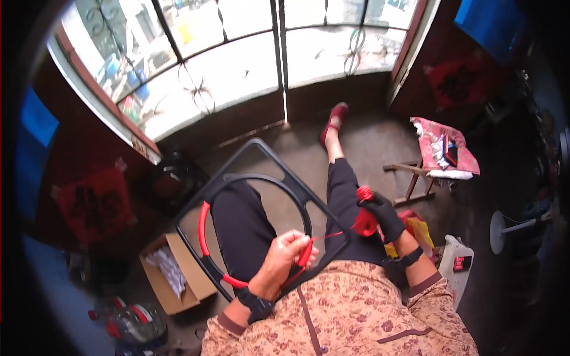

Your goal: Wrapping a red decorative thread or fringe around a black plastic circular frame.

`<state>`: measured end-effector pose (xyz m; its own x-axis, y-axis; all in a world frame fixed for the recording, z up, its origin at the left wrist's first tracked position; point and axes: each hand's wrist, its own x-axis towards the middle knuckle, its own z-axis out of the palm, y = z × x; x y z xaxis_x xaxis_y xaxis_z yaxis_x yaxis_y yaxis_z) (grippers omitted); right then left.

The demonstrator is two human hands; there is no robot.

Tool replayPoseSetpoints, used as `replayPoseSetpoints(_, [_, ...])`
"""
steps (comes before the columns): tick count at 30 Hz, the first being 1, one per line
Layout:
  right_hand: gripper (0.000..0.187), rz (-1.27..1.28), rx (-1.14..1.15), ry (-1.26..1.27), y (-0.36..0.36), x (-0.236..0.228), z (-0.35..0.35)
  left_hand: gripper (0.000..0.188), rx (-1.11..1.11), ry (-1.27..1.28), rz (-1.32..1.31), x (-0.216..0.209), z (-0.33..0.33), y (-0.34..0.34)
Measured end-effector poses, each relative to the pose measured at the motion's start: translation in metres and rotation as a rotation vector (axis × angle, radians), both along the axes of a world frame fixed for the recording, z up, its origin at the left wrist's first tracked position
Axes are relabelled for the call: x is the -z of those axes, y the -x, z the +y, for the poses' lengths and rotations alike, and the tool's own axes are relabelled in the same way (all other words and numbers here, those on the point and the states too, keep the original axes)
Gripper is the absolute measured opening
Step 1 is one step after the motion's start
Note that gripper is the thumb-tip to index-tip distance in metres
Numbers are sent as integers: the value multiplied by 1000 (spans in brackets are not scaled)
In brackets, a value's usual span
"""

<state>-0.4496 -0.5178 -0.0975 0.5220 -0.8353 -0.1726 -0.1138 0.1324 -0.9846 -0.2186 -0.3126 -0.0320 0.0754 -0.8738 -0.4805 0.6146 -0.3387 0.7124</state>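
Observation:
A black square frame with a round ring inside it (255,144) rests tilted across my lap. Red tape covers several stretches of the ring, one red section (203,231) on its left side. My left hand (286,254), bare, is closed around the near right part of the ring, with red between its fingers. From there a thin red strip (328,235) runs to a roll of red tape (364,223). My right hand (383,215), in a black glove, grips that roll above my thigh. Another red piece (364,193) shows at the glove's upper edge; its kind is unclear.
An open cardboard box (205,283) with a pale cloth stands at left, near a large clear bottle (139,323). At right are a stool with a pink cover (436,136) bearing small items, and a pale seat (454,270) with a red-and-black box. Glazed doors (237,65) stand ahead.

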Motion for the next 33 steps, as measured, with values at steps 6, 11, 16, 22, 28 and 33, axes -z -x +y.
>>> replayPoseSetpoints(6, [28,-99,-28,77,-96,-15,6,17,104,10,133,2,5,6])
replayPoseSetpoints(11, [29,-493,-543,-439,-123,-28,34,20,134,29,156,8,3,7])
replayPoseSetpoints(16, [61,-592,-678,-958,-104,-53,47,26,130,-43,53,11,3,8])
replayPoseSetpoints(22, [70,-512,-853,-669,-100,-76,37,21,91,25,-14,9,4,7])
replayPoseSetpoints(28, [41,118,-785,-427,-52,-66,37,19,8,17,-5,8,6,3])
replayPoseSetpoints(33, [35,-4,-473,-599,13,-55,42,21,-30,9,35,9,6,1])
